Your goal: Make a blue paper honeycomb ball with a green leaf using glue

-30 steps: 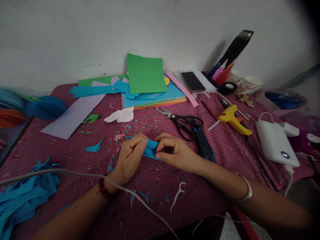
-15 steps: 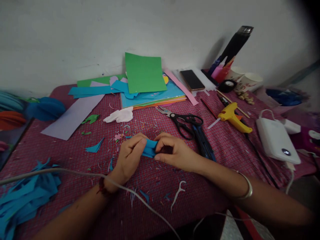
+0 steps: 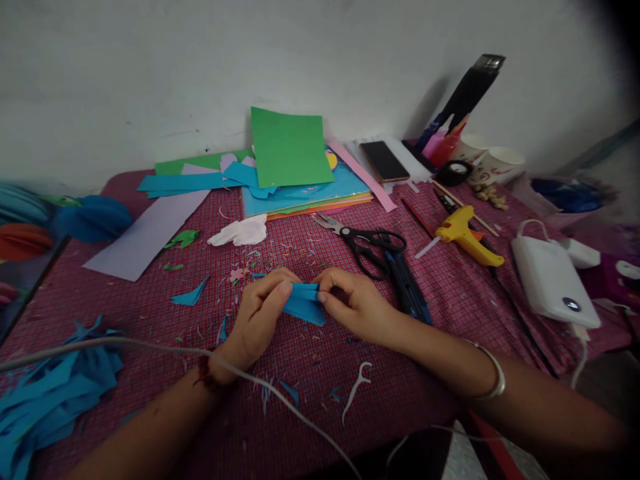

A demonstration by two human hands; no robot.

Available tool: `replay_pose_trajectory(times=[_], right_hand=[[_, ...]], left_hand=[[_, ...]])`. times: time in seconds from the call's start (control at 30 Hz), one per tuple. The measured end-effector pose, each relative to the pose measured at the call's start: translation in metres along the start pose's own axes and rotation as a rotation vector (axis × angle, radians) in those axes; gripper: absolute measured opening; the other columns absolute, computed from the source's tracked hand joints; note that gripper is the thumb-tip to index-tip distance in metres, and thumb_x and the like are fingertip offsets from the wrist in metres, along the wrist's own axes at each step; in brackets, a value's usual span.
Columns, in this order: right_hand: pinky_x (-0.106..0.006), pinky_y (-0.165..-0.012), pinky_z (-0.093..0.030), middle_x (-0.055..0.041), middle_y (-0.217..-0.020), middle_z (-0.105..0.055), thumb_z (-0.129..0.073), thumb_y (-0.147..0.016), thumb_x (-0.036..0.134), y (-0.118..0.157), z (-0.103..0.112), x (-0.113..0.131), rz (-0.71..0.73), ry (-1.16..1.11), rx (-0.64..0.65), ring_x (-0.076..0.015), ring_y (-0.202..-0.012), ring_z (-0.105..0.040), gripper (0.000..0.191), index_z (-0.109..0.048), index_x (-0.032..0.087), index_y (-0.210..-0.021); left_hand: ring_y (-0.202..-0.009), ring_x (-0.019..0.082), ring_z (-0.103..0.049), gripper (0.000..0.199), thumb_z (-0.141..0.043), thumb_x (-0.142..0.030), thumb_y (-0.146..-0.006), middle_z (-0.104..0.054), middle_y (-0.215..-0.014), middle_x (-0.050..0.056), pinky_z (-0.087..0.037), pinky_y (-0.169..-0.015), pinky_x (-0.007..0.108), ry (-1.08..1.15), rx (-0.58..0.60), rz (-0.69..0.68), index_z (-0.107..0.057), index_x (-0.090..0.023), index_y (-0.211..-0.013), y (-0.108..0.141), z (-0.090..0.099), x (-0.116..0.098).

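Between my two hands, above the red checked cloth, is a folded piece of blue paper (image 3: 306,308). My left hand (image 3: 260,312) grips its left end, thumb on top. The thumb and fingertips of my right hand (image 3: 353,300) pinch its upper right edge, while the lower layer fans out below them. Small paper scraps lie around both hands. Black-handled scissors (image 3: 367,245) rest just beyond my right hand, and a blue triangular scrap (image 3: 190,293) lies to the left of my left hand.
A green sheet (image 3: 293,150) leans at the back over coloured papers. To the right are a yellow glue gun (image 3: 463,233), a phone (image 3: 384,160) and a white power bank (image 3: 555,280). Blue paper strips (image 3: 60,393) pile at the left. A cable (image 3: 240,373) crosses in front.
The lower layer of the blue paper now spreads wider and shows more. My right fingertips have moved slightly right and up and closed on its upper edge.
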State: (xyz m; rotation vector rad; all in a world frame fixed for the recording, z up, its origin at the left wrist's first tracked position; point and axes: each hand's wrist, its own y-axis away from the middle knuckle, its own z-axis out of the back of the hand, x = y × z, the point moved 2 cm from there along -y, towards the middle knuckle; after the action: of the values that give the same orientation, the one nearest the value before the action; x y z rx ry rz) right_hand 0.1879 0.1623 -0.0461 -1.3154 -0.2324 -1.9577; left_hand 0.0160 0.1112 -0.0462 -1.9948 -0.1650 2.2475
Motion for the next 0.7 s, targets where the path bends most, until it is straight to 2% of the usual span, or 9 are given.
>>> replay_pose_trajectory(times=[0.13,0.23,0.33,0.4,0.53,0.7], right_hand=[[-0.024,-0.058,-0.037,0.0027,-0.069,-0.053,-0.051,-0.087,0.018,0.0012,-0.0003,-0.0008,-0.018,0.018,-0.027,-0.0113,-0.062,-0.049,0.011,-0.049,0.020,-0.076],[-0.025,-0.060,-0.041,0.0009,-0.078,-0.057,-0.055,-0.086,0.021,0.0036,0.0004,0.0010,-0.061,0.003,-0.016,-0.0127,-0.068,-0.053,0.005,-0.052,0.020,-0.090],[-0.029,-0.073,-0.046,-0.0043,-0.100,-0.060,-0.064,-0.083,0.027,0.0055,0.0008,0.0045,-0.062,-0.001,0.026,-0.0178,-0.088,-0.058,0.034,-0.049,0.020,-0.112],[-0.033,-0.080,-0.047,-0.0061,-0.108,-0.059,-0.068,-0.080,0.030,0.0056,0.0000,0.0055,-0.060,0.024,0.063,-0.0206,-0.097,-0.058,0.044,-0.047,0.021,-0.117],[-0.034,-0.083,-0.046,-0.0056,-0.108,-0.060,-0.068,-0.080,0.027,0.0041,-0.0020,0.0041,-0.058,0.037,0.080,-0.0209,-0.099,-0.058,0.042,-0.048,0.021,-0.116],[-0.033,-0.080,-0.047,-0.0041,-0.102,-0.060,-0.065,-0.082,0.024,0.0032,-0.0024,0.0034,-0.057,0.042,0.083,-0.0188,-0.092,-0.059,0.035,-0.050,0.020,-0.113]], left_hand=[[-0.070,0.015,-0.051,0.022,-0.053,-0.029,-0.089,-0.058,-0.076,0.001,-0.038,-0.064,0.029,-0.092,0.007,-0.001,-0.063,-0.018,-0.074,-0.0022,-0.0015,-0.0044],[-0.065,0.013,-0.047,0.022,-0.052,-0.026,-0.089,-0.055,-0.072,0.000,-0.035,-0.060,0.028,-0.126,-0.044,0.036,-0.063,-0.017,-0.072,-0.0042,-0.0025,-0.0053],[-0.065,0.013,-0.046,0.022,-0.052,-0.026,-0.089,-0.055,-0.072,0.000,-0.035,-0.059,0.028,-0.117,-0.068,0.061,-0.061,-0.017,-0.070,-0.0048,-0.0034,-0.0047],[-0.065,0.013,-0.046,0.022,-0.053,-0.025,-0.088,-0.055,-0.072,0.000,-0.035,-0.059,0.028,-0.111,-0.064,0.061,-0.060,-0.017,-0.069,-0.0046,-0.0041,-0.0049],[-0.063,0.012,-0.045,0.021,-0.053,-0.024,-0.088,-0.053,-0.070,-0.001,-0.035,-0.058,0.027,-0.097,-0.050,0.037,-0.062,-0.017,-0.070,-0.0046,-0.0052,-0.0059],[-0.061,0.011,-0.044,0.022,-0.053,-0.024,-0.088,-0.051,-0.068,-0.002,-0.034,-0.057,0.027,-0.106,-0.050,0.036,-0.062,-0.017,-0.069,-0.0048,-0.0049,-0.0063]])
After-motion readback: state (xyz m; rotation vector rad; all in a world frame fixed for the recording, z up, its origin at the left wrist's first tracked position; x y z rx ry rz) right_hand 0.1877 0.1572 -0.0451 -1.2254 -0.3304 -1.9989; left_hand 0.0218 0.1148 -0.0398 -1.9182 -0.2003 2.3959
